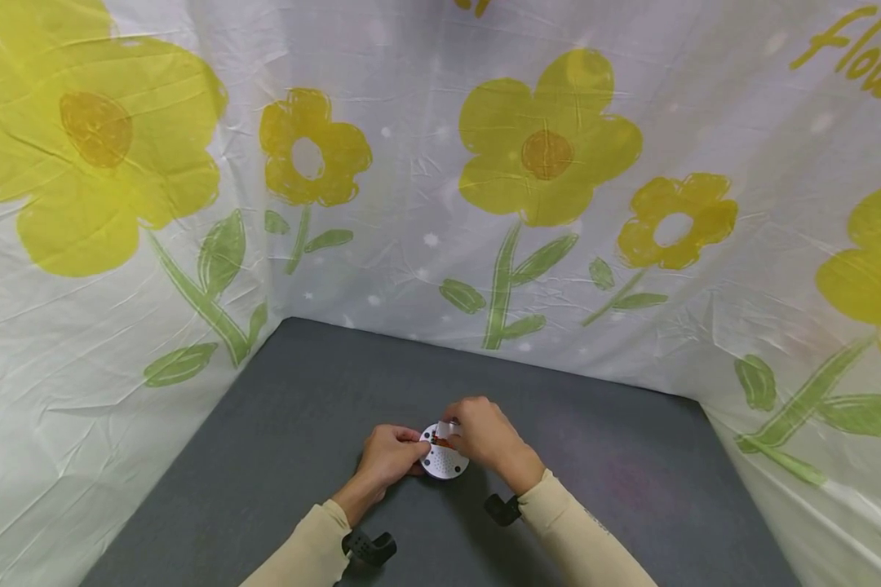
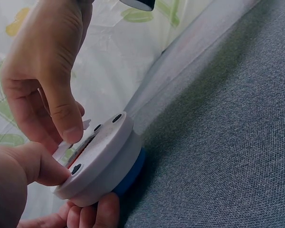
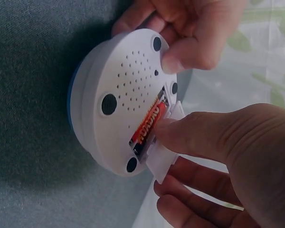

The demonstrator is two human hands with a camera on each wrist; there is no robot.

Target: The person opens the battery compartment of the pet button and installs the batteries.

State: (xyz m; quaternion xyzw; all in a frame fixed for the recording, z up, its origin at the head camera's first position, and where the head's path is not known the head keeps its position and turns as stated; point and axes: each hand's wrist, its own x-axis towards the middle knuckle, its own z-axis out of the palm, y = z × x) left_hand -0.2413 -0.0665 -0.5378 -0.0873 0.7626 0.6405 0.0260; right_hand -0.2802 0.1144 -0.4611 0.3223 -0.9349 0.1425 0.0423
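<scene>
A round white device (image 1: 444, 468) lies with its perforated underside up, dark round feet near its rim and a blue part on the side facing the table. My left hand (image 1: 387, 456) grips its edge, thumb on the white face and fingers beneath, as the left wrist view shows. Red-and-black batteries (image 3: 149, 122) sit in the open compartment near the rim. My right hand (image 1: 488, 432) pinches the white battery cover (image 3: 159, 162) between thumb and fingers, at the compartment's outer edge. In the right wrist view the right thumb overlaps the batteries.
Under both hands spreads a dark grey cloth-covered table (image 1: 323, 375). White curtains printed with yellow flowers (image 1: 551, 139) hang behind it and on both sides. A black strap device (image 1: 370, 548) is worn on each wrist.
</scene>
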